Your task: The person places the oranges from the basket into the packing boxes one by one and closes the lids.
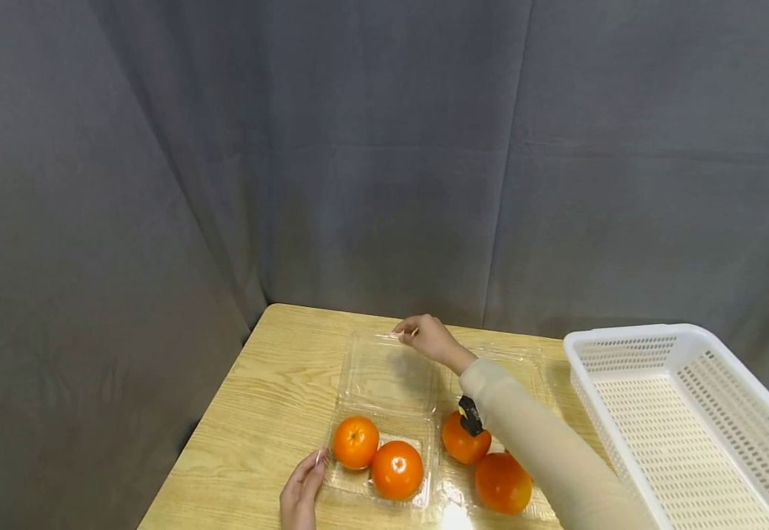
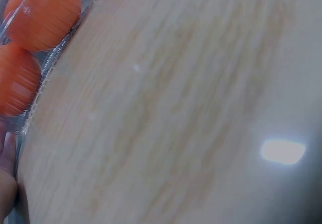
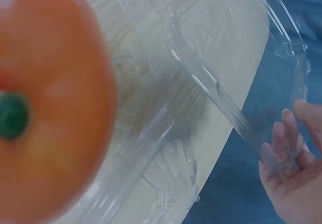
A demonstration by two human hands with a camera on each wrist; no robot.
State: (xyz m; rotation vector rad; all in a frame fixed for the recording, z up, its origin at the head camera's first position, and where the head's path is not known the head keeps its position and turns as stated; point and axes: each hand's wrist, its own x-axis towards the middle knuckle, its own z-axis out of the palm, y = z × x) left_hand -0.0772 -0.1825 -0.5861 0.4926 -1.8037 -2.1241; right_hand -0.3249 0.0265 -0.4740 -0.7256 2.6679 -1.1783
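Two oranges (image 1: 397, 471) sit in the base of an opened clear plastic clamshell box (image 1: 424, 492). Its hinged lid (image 1: 384, 372) lies back toward the far side of the table. At the lid's far edge, my right hand (image 1: 426, 337) pinches the thin plastic between thumb and fingers; the right wrist view shows this lid edge raised past the table edge. Beside the base's near-left side is my left hand (image 1: 301, 489), its extended fingertips at the rim. In the left wrist view the hand (image 2: 6, 183) is mostly cut off by the frame.
A second clear box (image 1: 536, 364) with two orange-red fruits (image 1: 503, 483) stands to the right, partly under my right forearm. One fruit (image 3: 45, 103) with a green stem fills the right wrist view's left. A white perforated basket (image 1: 612, 442) is at the right. Grey curtains hang behind the table.
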